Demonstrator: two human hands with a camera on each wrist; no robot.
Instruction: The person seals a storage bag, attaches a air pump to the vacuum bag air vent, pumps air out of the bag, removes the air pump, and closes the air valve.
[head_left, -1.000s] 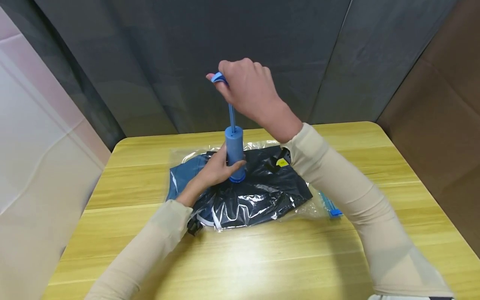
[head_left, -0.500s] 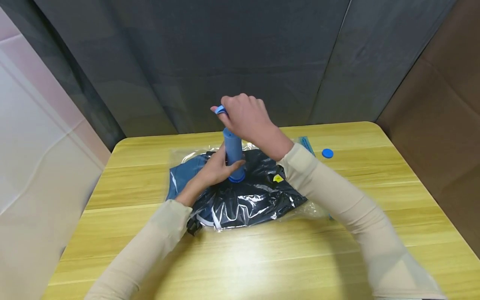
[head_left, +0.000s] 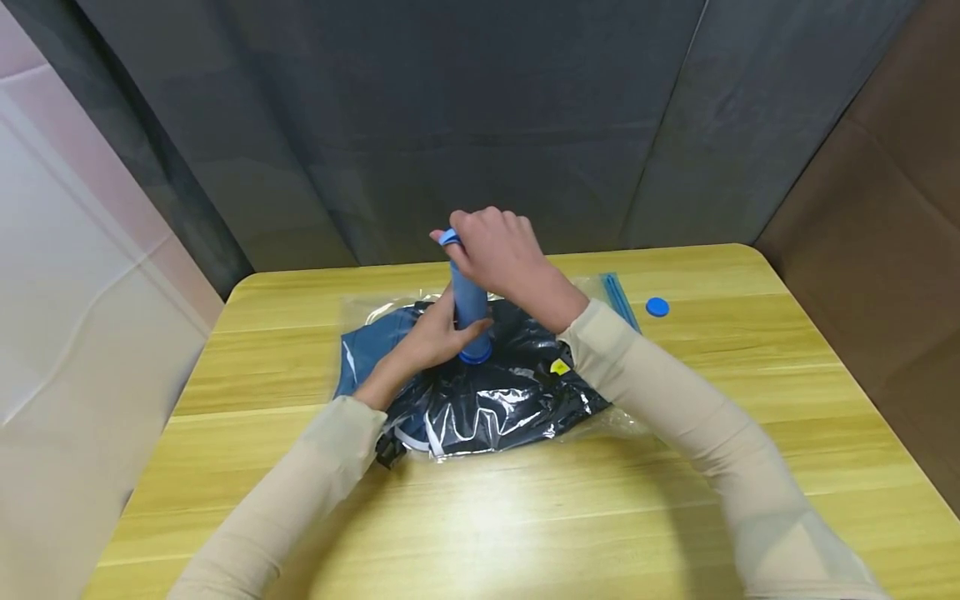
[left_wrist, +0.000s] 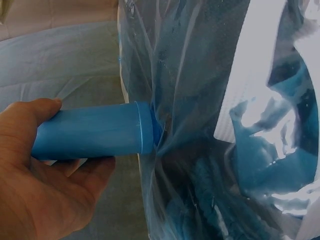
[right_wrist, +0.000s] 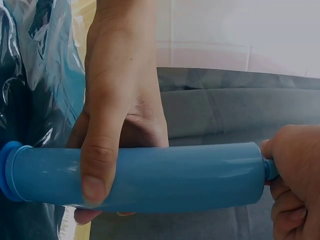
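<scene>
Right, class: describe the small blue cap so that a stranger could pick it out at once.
Start at the yellow wooden table and go to its far right part, past the clear plastic bag of dark clothes. There the small round blue cap lies alone, flat and disc-shaped, unlike the tall blue cylindrical pump.

The pump [head_left: 469, 308] is plain blue all over, its base ring a brighter blue. The bag [head_left: 517, 400] is clear and glossy, with a blue strip along its 3 o'clock edge; the clothes [head_left: 495, 400] inside are dark navy and mid-blue with thin white lines and a small yellow tag. A round blue cap [head_left: 657, 307] lies at 3 o'clock. The worktop [head_left: 525, 517] is yellow wood grain. The sleeves [head_left: 675, 417] are beige, the curtain [head_left: 480, 125] dark grey.
</scene>
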